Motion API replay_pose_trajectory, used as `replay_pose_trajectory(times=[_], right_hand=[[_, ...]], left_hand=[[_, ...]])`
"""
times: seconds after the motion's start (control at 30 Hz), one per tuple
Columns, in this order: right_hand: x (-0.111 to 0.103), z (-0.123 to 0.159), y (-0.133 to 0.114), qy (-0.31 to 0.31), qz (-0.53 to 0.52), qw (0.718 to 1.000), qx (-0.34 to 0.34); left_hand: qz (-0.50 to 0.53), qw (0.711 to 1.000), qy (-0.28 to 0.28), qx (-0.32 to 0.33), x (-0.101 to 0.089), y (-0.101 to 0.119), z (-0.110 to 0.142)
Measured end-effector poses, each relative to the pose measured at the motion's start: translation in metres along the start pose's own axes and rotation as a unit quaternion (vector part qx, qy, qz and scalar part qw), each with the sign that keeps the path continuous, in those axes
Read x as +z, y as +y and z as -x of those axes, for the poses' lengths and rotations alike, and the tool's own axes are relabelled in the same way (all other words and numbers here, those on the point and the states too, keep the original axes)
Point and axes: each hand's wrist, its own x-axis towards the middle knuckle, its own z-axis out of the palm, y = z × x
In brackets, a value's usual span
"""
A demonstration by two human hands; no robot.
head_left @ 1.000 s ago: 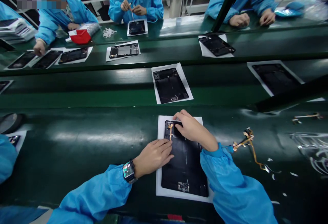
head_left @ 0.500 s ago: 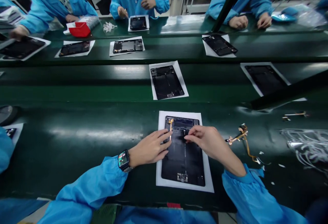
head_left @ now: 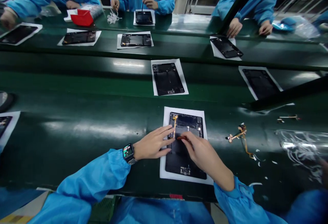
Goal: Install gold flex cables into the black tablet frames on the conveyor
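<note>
A black tablet back shell (head_left: 186,159) lies on a white sheet (head_left: 185,112) on the green bench in front of me. An orange flex cable (head_left: 175,123) runs down its upper left part. My left hand (head_left: 153,143), with a smartwatch on the wrist, rests flat on the shell's left edge, fingers stretched toward the cable. My right hand (head_left: 201,152) is over the middle of the shell, thumb and forefinger pinched on a small reddish-brown strip (head_left: 181,137).
Loose orange flex cables (head_left: 241,135) and white scraps lie to the right, beside clear plastic wrap (head_left: 299,145). More shells on sheets (head_left: 167,78) sit on the belts beyond. People in blue coats work on the far side, near a red tray (head_left: 82,17).
My right hand has moved left toward the cable and now pinches a small strip. The left hand stays on the shell's left edge. The view has shifted slightly.
</note>
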Motion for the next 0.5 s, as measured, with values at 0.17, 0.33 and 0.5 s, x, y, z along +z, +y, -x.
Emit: replay_pose_trajectory(times=[0.17,0.33,0.5], right_hand=[[0.006,-0.010,-0.012,-0.061,0.124,0.990,-0.022],[0.010,-0.018,-0.020,-0.065,0.133,0.988,-0.035],[0.020,-0.017,-0.017,-0.020,0.079,0.996,-0.038]], left_hand=[[0.047,0.989,0.111,-0.081,0.005,0.003,0.010],[0.045,0.988,0.103,-0.109,0.006,0.003,0.018],[0.043,0.991,0.077,-0.103,0.006,0.002,0.017]])
